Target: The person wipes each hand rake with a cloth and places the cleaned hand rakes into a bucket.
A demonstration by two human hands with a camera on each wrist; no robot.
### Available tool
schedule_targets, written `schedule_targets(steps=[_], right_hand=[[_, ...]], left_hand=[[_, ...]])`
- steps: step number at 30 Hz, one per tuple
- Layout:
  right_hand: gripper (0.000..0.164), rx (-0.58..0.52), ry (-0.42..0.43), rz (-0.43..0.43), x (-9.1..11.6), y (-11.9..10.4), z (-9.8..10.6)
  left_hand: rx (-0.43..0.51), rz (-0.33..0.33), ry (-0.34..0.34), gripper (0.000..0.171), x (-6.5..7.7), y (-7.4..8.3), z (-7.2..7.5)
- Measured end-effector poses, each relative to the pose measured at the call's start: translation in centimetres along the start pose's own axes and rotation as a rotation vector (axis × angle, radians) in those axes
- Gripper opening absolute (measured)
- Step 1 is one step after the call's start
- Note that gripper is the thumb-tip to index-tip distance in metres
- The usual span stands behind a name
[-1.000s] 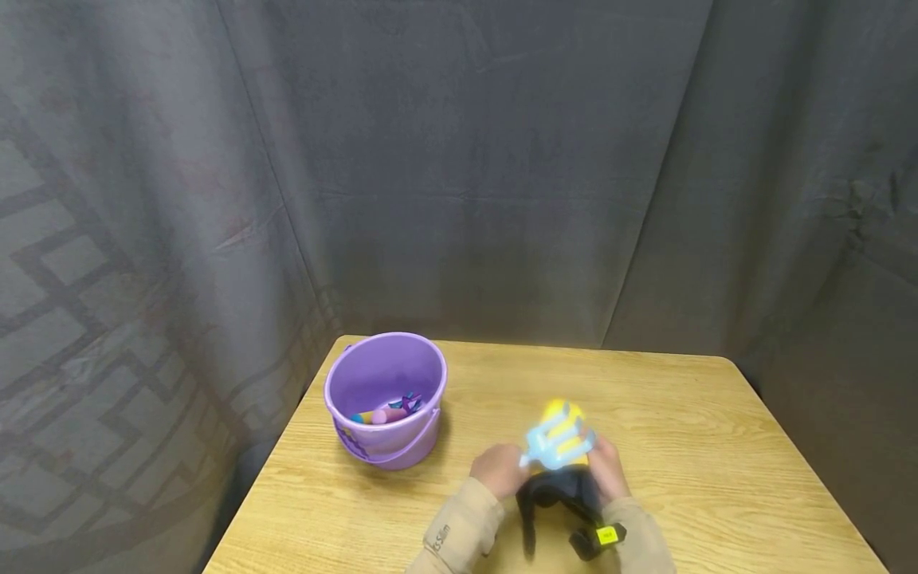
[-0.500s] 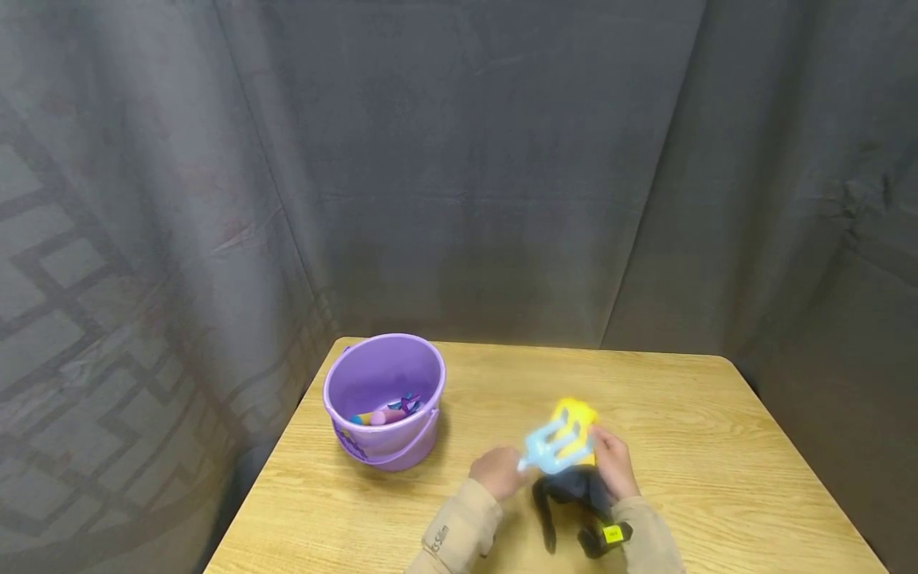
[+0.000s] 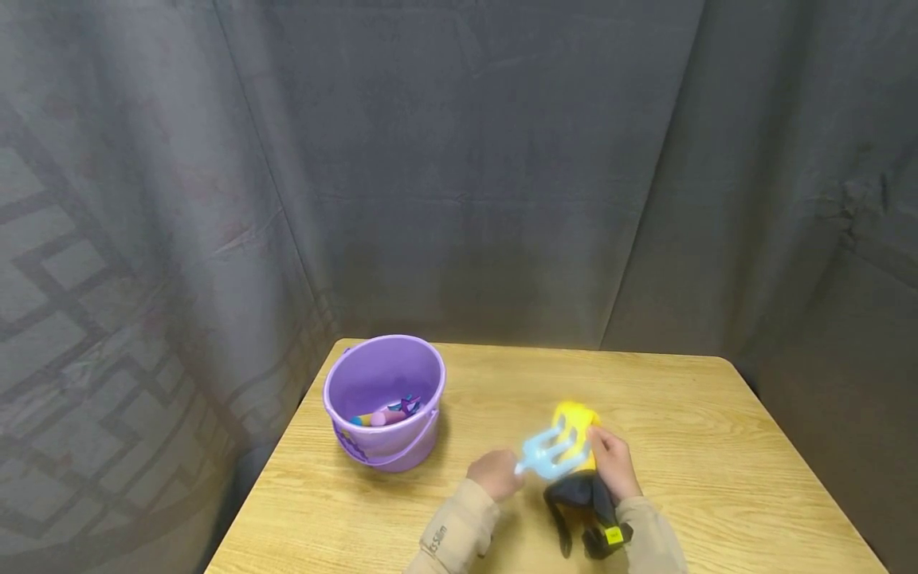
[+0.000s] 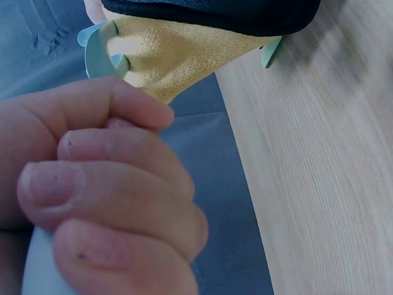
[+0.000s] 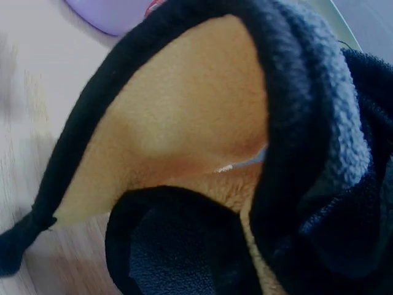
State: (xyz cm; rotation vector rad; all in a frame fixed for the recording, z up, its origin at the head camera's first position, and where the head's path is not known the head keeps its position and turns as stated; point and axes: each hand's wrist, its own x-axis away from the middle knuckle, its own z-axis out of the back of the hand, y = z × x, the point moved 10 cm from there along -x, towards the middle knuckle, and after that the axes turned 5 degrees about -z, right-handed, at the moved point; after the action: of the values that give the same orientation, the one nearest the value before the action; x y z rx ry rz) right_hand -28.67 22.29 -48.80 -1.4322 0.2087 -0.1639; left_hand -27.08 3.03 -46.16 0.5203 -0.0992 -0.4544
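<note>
Left grip (image 3: 496, 473) curled round the handle of the fork (image 3: 541, 461); long axis runs rightward — tines against the cloth (image 3: 577, 486), its edge pinched by the nearer right grip (image 3: 615, 465).

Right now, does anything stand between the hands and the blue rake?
Nothing visible blocks the left hand: it grips the rake by the handle. For the right hand, the cloth is partly between, at the tines. Direct touch there: can't tell.
</note>
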Motion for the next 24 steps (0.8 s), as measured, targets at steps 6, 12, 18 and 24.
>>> schedule_targets(steps=[6,12,18,24], right_hand=[[0.033,0.032,-0.011,0.004,0.1,-0.2,0.0],[0.032,0.073,-0.017,0.024,0.1,-0.7,-0.1],[0.026,0.085,0.010,0.074,0.2,-1.2,0.3],[0.028,0.115,-0.003,0.074,0.1,-1.1,0.3]], left_hand=[[-0.015,-0.014,0.001,0.019,0.1,0.0,0.1],[-0.018,0.003,-0.023,0.022,0.0,-0.4,-0.2],[-0.016,0.003,-0.027,0.023,0.1,-0.6,-0.3],[-0.010,0.005,-0.021,0.021,0.2,-0.7,-0.2]])
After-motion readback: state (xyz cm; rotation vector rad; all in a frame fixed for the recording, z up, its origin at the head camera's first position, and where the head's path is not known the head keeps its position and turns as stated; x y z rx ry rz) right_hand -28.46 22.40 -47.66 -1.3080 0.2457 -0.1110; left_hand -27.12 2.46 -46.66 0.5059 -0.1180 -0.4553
